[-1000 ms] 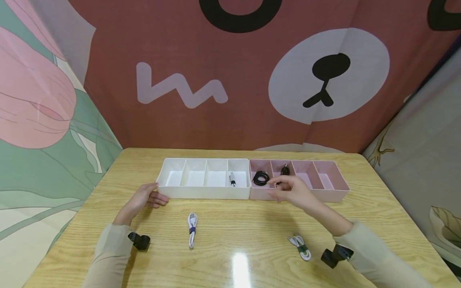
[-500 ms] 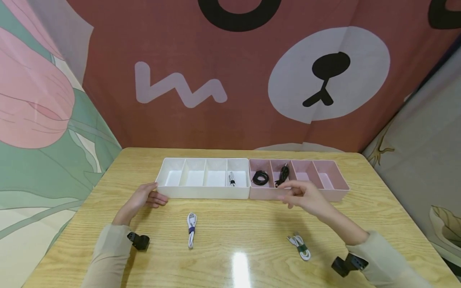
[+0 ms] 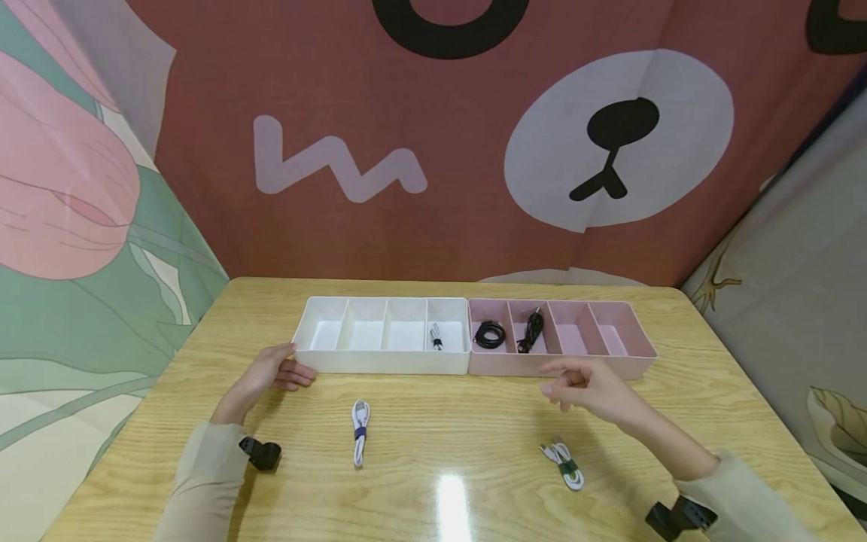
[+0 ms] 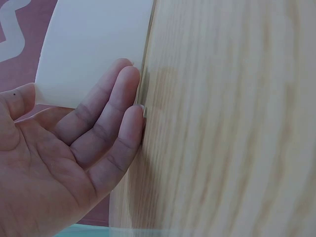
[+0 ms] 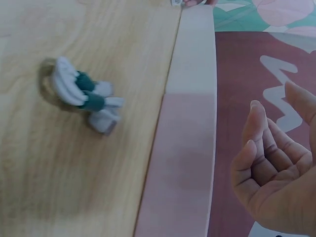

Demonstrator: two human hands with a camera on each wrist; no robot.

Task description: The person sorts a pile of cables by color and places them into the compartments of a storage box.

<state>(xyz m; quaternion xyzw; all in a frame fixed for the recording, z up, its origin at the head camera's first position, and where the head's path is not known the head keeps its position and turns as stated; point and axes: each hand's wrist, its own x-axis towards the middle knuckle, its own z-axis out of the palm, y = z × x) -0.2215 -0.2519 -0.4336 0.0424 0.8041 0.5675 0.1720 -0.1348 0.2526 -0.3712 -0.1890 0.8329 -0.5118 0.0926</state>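
My left hand (image 3: 274,370) rests at the front left corner of a white divided box (image 3: 382,363), its relaxed fingers (image 4: 129,81) against the front wall. My right hand (image 3: 589,388) hovers in front of a pink divided box (image 3: 508,366), holding nothing, its fingers loosely bent and the thumb apart. In the pink box, a coiled black cable (image 3: 490,335) lies in the leftmost compartment and a bundled black cable (image 3: 532,331) in the one beside it. A white cable with a green tie (image 3: 564,465) lies on the table below my right hand.
A white cable with a purple tie (image 3: 360,433) lies on the table (image 3: 433,436) before the white box. A small white cable with a black tie (image 3: 436,337) sits in that box's rightmost compartment. Behind the table hangs a printed cloth (image 3: 325,241).
My right hand has drawn away from the second pink compartment, to the right and toward me, uncovering the bundled black cable there. My left hand has stayed at the white box.
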